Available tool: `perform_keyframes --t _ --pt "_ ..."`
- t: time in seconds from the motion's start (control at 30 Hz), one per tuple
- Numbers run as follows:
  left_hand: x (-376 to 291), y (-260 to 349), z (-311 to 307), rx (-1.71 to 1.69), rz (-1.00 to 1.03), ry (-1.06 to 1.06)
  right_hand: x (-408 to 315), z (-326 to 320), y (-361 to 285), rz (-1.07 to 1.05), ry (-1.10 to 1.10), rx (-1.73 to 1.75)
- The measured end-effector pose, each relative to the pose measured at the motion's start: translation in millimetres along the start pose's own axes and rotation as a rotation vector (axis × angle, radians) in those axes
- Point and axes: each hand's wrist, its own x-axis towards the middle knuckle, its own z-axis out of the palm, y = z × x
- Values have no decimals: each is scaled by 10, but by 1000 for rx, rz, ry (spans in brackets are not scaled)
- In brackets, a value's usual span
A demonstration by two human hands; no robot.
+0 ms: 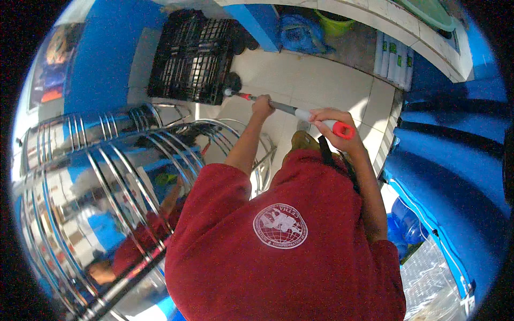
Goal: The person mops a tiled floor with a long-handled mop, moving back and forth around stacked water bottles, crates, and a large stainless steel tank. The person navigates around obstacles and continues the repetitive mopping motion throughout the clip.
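Both my hands hold a long grey and white pole handle (286,107) with red parts. My left hand (263,106) is closed round the grey shaft, farther out. Nearer my body, my right hand (336,125) grips the white section beside the red end cap. The pole slants away to the upper left, towards the black plastic crates (192,60). Its far end lies near a dark round object by the crates, and what is fixed to it cannot be made out. Light floor tiles (329,76) lie beneath.
Shiny metal chairs or racks with curved bars (120,180) crowd the left side. At the top, a blue bag (299,34), a yellow-green bucket (335,24) and white rolls (393,56) stand under a tiled counter (425,44). Blue fabric (449,168) hangs at right, above blue water jugs (407,220).
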Motion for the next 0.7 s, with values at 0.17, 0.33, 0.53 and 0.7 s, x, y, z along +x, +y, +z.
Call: perform_keyframes --t 0.17,0.33,0.53,0.7 --pt "-213 1155 317 50 155 -20 -710 -898 -311 -70 24 -126" --pt "-388 2987 729 -85 369 -161 -1884 -2210 -549 36 328 -332" --pt "-1090 4904 1033 -307 776 -558 -3377 -3269 -1758 -77 765 -531" --pt "-1570 5464 1488 -485 1069 -748 -3746 -3073 -2820 -493 905 -547"
